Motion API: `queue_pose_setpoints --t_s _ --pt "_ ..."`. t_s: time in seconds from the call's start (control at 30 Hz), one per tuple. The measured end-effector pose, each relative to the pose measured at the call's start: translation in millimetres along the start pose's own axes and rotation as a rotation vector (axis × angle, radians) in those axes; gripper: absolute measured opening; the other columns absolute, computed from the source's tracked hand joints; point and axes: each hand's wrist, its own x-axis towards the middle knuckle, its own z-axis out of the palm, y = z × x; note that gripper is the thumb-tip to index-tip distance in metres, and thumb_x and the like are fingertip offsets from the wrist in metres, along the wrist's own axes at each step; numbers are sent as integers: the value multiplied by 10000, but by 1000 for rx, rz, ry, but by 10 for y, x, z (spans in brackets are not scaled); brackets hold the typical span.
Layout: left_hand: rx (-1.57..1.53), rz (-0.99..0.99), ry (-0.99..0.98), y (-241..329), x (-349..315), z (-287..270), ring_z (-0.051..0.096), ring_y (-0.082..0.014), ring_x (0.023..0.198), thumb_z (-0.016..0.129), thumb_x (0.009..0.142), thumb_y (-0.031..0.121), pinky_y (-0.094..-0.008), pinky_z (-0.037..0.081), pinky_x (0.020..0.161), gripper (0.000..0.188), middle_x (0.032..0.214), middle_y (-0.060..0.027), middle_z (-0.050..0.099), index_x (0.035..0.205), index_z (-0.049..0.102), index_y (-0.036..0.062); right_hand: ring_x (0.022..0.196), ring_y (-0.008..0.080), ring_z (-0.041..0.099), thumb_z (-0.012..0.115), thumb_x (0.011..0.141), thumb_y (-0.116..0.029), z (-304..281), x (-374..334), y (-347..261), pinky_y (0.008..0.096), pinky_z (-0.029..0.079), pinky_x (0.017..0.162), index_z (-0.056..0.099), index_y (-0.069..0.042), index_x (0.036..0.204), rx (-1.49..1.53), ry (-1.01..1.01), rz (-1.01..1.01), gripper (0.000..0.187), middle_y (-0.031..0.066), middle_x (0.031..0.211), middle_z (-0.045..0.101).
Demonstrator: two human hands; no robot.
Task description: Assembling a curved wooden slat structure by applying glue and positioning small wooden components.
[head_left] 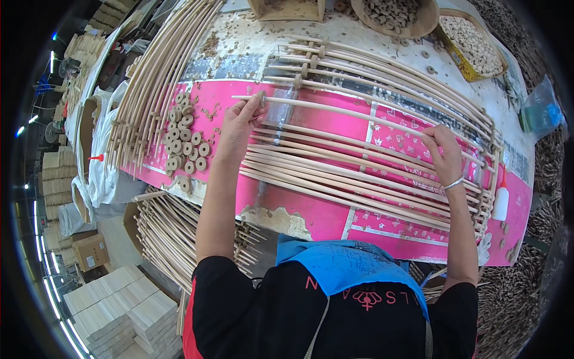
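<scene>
A long pale wooden dowel (pixel 335 110) is held slantwise above the pink table covering (pixel 323 216). Near its left end my left hand (pixel 244 119) closes its fingers on a small brown wooden ring (pixel 261 99), which sits around the dowel. My right hand (pixel 442 154) grips the same dowel farther right, thumb and fingers closed on it. Below it lies a row of bare dowels (pixel 335 173), their right ends among more wooden rings. Beyond, several dowels (pixel 371 63) carry a ring near their left ends.
Loose wooden rings (pixel 196 139) are heaped at the left. Bundled dowels (pixel 156 72) stand beyond them. A bowl (pixel 431 24) of rings and a yellow tray (pixel 465 69) of small pale pieces sit at the far right. A white bottle (pixel 501 204) with a red tip is near the right edge.
</scene>
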Motion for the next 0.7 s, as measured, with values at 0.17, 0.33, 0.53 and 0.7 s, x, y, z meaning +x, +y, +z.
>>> queue_pose_setpoints --t_s 0.17,0.33,0.53,0.7 --pt "30 11 -42 -121 167 127 652 -83 883 703 1035 292 -234 496 746 277 984 -18 714 1128 724 32 854 252 648 738 953 -189 -13 -63 91 343 510 788 703 -22 1045 85 -17 175 194 113 925 669" --pt "55 5 -53 -139 270 -43 655 -65 908 717 1026 293 -220 488 776 282 1004 21 719 1192 734 66 885 297 666 700 975 -249 165 92 321 391 528 813 712 -39 1003 14 -39 -25 212 115 931 698" --pt "23 -49 -45 -174 381 6 691 -106 1012 706 1036 279 -221 507 836 293 1134 -10 721 1246 687 75 902 306 658 679 992 -253 125 36 392 400 515 818 725 -47 994 11 -16 86 211 113 944 699" --pt "221 -11 82 -80 308 -64 679 -129 1001 712 1035 279 -233 503 836 337 1106 -24 684 1275 657 50 903 309 659 690 982 -280 138 -7 556 416 516 811 728 -62 967 25 -17 97 221 102 930 696"
